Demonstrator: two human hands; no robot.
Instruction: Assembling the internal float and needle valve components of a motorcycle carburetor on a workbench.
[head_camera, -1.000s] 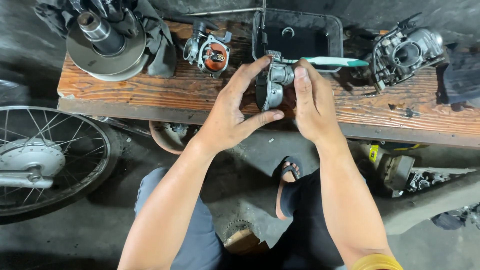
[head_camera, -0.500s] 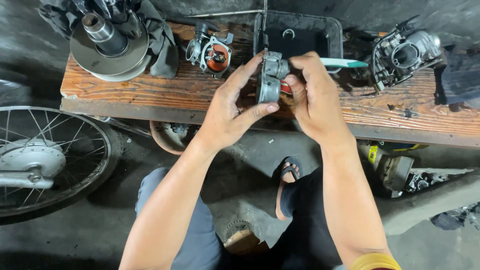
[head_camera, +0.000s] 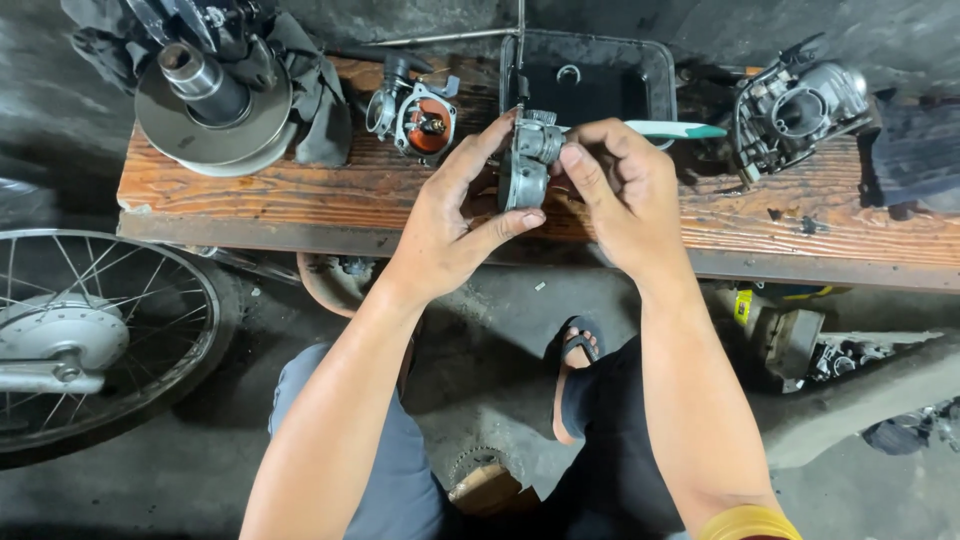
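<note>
A small grey metal carburetor part (head_camera: 524, 165) is held upright above the front edge of a wooden bench (head_camera: 300, 195). My left hand (head_camera: 450, 225) grips it from the left, thumb under it and fingers along its back. My right hand (head_camera: 620, 190) pinches its top right side with thumb and forefinger. A teal-handled tool (head_camera: 672, 129) lies just behind my right hand, its tip hidden by the part.
On the bench stand a clutch pulley assembly (head_camera: 210, 100) at the left, a carburetor body with an orange inside (head_camera: 415, 115), a black tray (head_camera: 590, 80) and another carburetor (head_camera: 800, 105) at the right. A spoked wheel (head_camera: 90, 335) lies on the floor at the left.
Both hands have lifted the metal part slightly and turned it more upright. My right fingers have shifted to its top right side.
</note>
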